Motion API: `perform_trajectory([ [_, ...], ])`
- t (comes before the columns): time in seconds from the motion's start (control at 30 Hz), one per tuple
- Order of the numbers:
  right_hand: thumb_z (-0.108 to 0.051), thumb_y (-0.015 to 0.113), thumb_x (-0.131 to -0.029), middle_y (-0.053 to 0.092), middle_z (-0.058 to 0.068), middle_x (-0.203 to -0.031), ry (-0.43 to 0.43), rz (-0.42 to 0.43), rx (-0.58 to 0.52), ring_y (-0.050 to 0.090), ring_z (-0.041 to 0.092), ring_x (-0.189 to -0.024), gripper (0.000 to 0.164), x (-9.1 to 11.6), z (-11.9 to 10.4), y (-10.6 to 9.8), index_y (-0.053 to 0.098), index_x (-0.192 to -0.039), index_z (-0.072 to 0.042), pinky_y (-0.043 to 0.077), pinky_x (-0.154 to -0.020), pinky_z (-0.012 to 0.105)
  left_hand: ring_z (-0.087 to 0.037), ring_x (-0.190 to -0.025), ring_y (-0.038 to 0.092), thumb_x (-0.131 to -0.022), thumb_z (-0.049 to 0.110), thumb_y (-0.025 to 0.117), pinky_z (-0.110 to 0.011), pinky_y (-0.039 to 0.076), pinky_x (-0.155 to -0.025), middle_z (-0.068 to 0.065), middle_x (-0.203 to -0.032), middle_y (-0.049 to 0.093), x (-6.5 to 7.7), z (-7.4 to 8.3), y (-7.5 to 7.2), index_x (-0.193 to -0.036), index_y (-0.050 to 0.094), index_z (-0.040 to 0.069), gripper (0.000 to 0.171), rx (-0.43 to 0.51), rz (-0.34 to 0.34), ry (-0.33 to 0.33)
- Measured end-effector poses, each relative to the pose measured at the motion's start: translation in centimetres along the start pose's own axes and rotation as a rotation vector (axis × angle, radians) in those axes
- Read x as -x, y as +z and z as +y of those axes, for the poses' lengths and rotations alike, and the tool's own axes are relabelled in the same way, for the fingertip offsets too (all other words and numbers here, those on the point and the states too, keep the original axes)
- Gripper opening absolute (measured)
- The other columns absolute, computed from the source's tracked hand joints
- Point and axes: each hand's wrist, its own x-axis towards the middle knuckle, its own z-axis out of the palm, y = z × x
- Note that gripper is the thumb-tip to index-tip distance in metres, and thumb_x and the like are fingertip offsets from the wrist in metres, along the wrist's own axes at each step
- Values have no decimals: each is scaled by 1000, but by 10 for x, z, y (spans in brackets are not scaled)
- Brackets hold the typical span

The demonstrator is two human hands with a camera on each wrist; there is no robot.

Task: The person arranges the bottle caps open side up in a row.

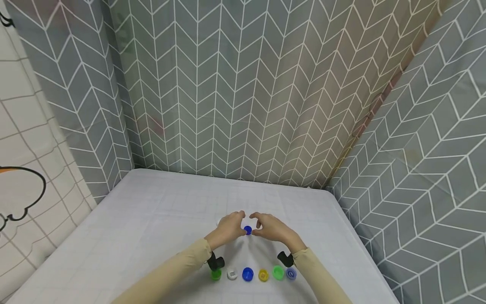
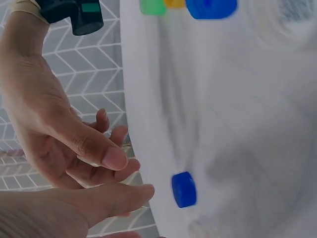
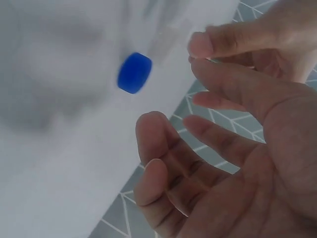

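Note:
A small blue bottle cap [image 1: 248,230] lies on the white table between the two hands. My left hand [image 1: 230,226] is just left of it, fingers loosely bent and holding nothing. On the other side, my right hand [image 1: 272,228] has its thumb and fingers apart, with nothing between them. The right wrist view shows a gap between the blue cap [image 3: 134,73] and the fingertips of both hands. Seen from the left wrist, the blue cap [image 2: 184,190] stands clear of the fingers too.
Nearer the body runs a row of caps: green [image 1: 216,275], white [image 1: 232,274], larger blue [image 1: 247,274], yellow [image 1: 263,275], light green [image 1: 278,272] and purple [image 1: 291,273]. A pale object, partly hidden, lies behind the left hand. Patterned curtains [image 1: 235,93] surround the table [image 1: 159,202].

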Motion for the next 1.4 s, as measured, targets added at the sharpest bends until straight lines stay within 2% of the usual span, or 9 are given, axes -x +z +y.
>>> perform_trajectory([
  [0.23,-15,73,-84,65,11,-90,52,-33,-22,55,14,-73,54,-9,4,12,52,-132,0,45,-64,30,-14,-65,61,-75,22,82,-30,50,-56,-13,-95,72,-5,-10,9,-115,62,0,50,2,0,-51],
  [0.5,-16,74,-83,60,1,-78,93,-48,-10,50,11,-67,55,-20,5,21,52,-130,2,42,-62,27,-18,-71,64,-75,20,79,-35,53,-64,-13,-96,71,-9,-18,14,-111,65,-2,44,2,-7,-74],
  [0.73,-11,74,-82,62,4,-78,82,-52,-18,49,11,-64,44,-28,7,29,59,-121,3,41,-60,24,-20,-78,64,-76,19,80,-35,53,-67,-10,-94,70,-9,-21,16,-98,71,1,30,-22,-12,-37],
  [0.93,-4,75,-79,62,4,-78,70,-31,-31,50,11,-65,35,-33,10,36,64,-112,2,42,-60,23,-18,-80,62,-73,10,79,-31,51,-64,-9,-94,70,-8,-21,20,-94,75,5,22,13,-1,10],
  [1.2,-2,72,-81,62,5,-79,21,16,-24,50,10,-67,26,-33,11,37,66,-106,2,42,-59,22,-12,-74,55,-72,13,81,-27,47,-60,-6,-88,66,-10,-24,22,-91,76,8,20,13,4,15],
  [1.4,-4,72,-81,64,4,-79,19,23,-11,50,8,-67,23,-33,11,39,67,-103,0,42,-60,22,-12,-76,57,-73,16,83,-28,48,-62,-3,-86,66,-9,-24,23,-87,76,10,17,21,14,20],
])
